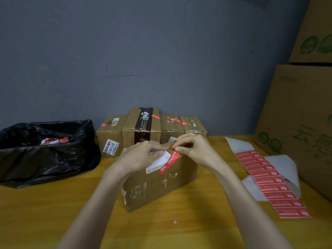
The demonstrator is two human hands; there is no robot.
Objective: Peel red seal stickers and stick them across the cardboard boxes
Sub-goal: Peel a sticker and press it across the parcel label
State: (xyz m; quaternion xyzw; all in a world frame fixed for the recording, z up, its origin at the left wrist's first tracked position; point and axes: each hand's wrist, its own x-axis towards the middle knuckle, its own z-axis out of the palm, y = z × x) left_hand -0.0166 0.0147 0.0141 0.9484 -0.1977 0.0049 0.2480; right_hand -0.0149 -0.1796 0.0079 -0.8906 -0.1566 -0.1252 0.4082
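Note:
A brown cardboard box (pixel 158 187) stands on the wooden table (pixel 53 212) in front of me. A red seal sticker (pixel 169 162) lies slanted across its top edge, next to a white label (pixel 158 163). My left hand (pixel 142 156) rests on the box top with curled fingers beside the label. My right hand (pixel 194 149) pinches the upper end of the red sticker between thumb and forefinger. A strip of red seal stickers (pixel 269 182) on white backing paper lies to the right.
Several sealed boxes (pixel 142 126) stand in a row against the grey wall. A black bin bag (pixel 45 150) with red and white scraps sits at left. Large cartons (pixel 301 123) are stacked at right. A small red scrap (pixel 175 221) lies near the front.

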